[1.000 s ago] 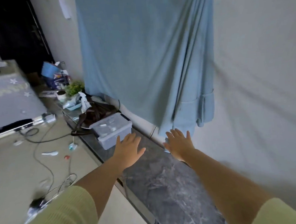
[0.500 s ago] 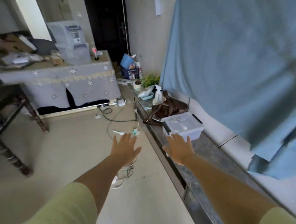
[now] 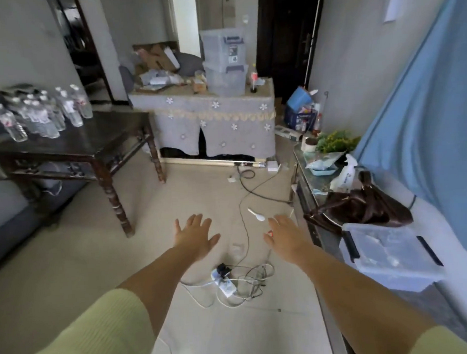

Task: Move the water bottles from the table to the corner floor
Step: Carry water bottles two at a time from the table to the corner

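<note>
Bottles: the water bottles (image 3: pixel 42 114) stand upright in a tight cluster on the far left part of the dark wooden tabletop (image 3: pixel 87 138), caps up, none lying down. Bunched like that, they look handy to take off a couple at a time.
Left hand: the left hand (image 3: pixel 195 238) is out in front, palm down, fingers spread and straight, holding nothing. It hangs over bare floor, well apart from the bottles.
Right hand: the right hand (image 3: pixel 285 236) matches it, flat and spread, nothing in it, just beside the low marble bench (image 3: pixel 310 199) on the right.
Why empty: both hands are free, so I judge this is the approach to the tabletop for a pick-up, not a carry.
Floor hazard: a power strip with tangled cables (image 3: pixel 233 283) lies right below the hands, and a white spoon (image 3: pixel 256 215) sits a little beyond. That lies on the walking line towards the tabletop and could catch a foot.
Bench clutter: a brown bag (image 3: pixel 362 207) and a clear lidded box (image 3: pixel 387 255) sit on the bench, clear of the route.
Destination: which corner will take the bottles, I cannot tell from here.
Progress: many bottles on the tabletop and none visible on the floor, so plenty left to do.
</note>
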A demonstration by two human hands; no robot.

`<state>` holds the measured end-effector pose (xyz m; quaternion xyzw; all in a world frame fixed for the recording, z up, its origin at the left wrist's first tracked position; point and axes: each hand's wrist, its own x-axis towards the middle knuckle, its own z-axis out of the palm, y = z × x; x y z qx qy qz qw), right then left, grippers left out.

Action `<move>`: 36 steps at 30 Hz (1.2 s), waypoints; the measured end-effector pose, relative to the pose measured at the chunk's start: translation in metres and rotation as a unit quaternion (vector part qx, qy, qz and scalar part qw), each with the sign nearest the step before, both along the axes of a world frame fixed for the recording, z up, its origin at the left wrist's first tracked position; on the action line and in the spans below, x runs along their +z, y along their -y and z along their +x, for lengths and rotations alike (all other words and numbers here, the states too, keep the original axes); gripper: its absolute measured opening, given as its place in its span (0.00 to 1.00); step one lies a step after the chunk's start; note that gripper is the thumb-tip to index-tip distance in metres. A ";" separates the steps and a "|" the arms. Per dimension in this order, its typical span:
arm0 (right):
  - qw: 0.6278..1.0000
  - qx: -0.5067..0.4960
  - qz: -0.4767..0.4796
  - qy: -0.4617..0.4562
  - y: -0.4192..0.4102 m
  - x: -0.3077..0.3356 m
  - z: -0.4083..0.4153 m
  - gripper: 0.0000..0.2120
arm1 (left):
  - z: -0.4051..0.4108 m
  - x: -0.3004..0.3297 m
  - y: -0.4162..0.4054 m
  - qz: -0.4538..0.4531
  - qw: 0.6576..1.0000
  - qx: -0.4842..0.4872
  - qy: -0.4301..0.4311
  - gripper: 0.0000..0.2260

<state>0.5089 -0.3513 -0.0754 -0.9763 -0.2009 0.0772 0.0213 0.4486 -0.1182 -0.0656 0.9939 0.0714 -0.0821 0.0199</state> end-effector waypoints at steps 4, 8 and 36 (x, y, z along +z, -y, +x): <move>0.999 0.050 -0.016 0.011 -0.027 0.018 0.052 0.26 | 0.035 0.013 -0.019 0.001 0.998 0.052 0.027 0.27; 0.996 0.081 -0.042 -0.011 -0.052 0.015 0.079 0.26 | 0.043 0.006 -0.021 0.005 0.999 0.050 0.001 0.27; 0.977 0.210 -0.022 -0.027 -0.447 0.009 0.318 0.26 | 0.246 0.010 -0.388 -0.021 0.979 0.203 -0.001 0.25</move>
